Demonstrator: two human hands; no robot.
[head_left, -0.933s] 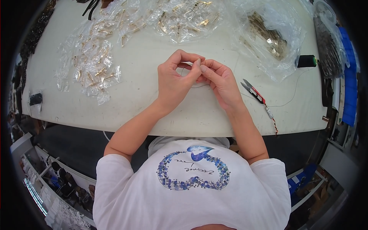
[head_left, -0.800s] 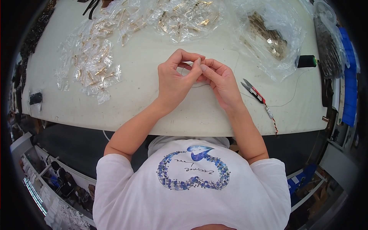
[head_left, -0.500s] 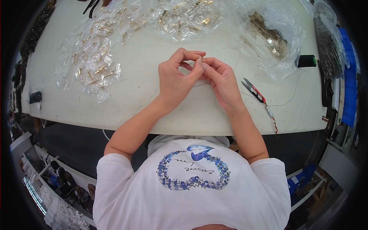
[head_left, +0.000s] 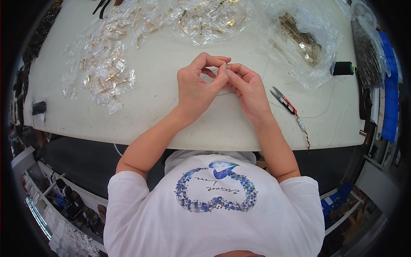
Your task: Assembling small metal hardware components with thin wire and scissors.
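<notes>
My left hand (head_left: 198,88) and my right hand (head_left: 251,93) meet above the middle of the table, thumbs and forefingers pinched together tip to tip. A thin dark thread (head_left: 225,94) loops below and between them and seems to run into the pinches. Anything else at the fingertips is too small to make out. To the right of my right hand lie thread snips (head_left: 284,101) with red-and-black handles and a wrapped cord tail. Beyond them, a dark thread spool (head_left: 343,68) rests on its side, its thread trailing across the table.
Clear bags of small gold-coloured pieces (head_left: 107,77) cover the far left, with another such heap (head_left: 205,23) at the back middle. A large plastic bag of brownish metal pieces (head_left: 299,38) lies back right. A small black packet (head_left: 39,108) sits near the table's (head_left: 150,103) left edge.
Both hands keep almost the same pose, with only a very slight shift at the pinched fingertips. Nothing else has visibly moved.
</notes>
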